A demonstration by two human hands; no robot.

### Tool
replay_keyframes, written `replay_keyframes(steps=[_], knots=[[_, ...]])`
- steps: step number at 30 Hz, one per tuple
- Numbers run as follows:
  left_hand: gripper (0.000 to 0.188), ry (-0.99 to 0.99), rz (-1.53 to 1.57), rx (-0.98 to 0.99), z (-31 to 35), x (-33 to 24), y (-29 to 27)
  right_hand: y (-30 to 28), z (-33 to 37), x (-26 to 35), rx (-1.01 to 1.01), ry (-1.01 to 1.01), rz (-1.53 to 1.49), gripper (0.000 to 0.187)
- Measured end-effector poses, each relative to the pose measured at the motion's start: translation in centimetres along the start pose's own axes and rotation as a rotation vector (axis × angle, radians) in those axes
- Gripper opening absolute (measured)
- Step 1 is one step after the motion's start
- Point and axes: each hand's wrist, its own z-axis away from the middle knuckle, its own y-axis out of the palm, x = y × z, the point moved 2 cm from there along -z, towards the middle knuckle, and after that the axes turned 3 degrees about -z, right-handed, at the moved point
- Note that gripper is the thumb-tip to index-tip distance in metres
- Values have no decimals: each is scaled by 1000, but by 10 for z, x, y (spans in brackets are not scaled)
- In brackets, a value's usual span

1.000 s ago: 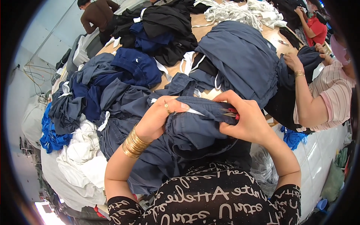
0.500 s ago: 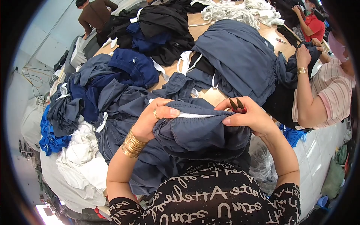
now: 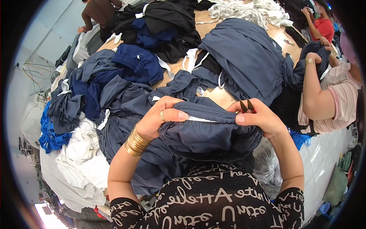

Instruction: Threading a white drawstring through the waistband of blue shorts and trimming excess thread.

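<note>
Stretched between my two hands is a dark grey garment [image 3: 207, 133] with a gathered elastic waistband, and a strip of white shows along its inner edge. My left hand [image 3: 162, 116] pinches the band at one end, thumb on top. At the other end my right hand [image 3: 265, 120] grips the band between thumb and fingers. Tucked in that same hand are small thread snips [image 3: 247, 107] with dark blades pointing up and a bit of red at the base. The garment's lower folds hang in front of my body.
Grey and navy garments [image 3: 114, 84] lie heaped left, white cloth [image 3: 85, 152] below them. Ahead on the wooden table [image 3: 219, 97] are a large grey bundle [image 3: 244, 57], a black heap [image 3: 167, 26] and white strips [image 3: 244, 13]. A person in a striped top [image 3: 328, 91] handles dark cloth at right.
Both hands and the stretched waistband have shifted slightly right. The white strip looks narrower, and the snips' blades point more upright. At right, the other person's arms have moved slightly.
</note>
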Motion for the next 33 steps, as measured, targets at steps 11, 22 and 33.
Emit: replay_keyframes(steps=[11,22,33], knots=[[29,-5,-121,109,-3,1,-5,-8,0,-11,-39,66,-84,30],[25,-37,-34,3,-2,1,1,-9,1,-4,44,-10,98,18],[20,41,-105,-200,-14,8,10,62,-24,-53,-440,-1008,717,36]])
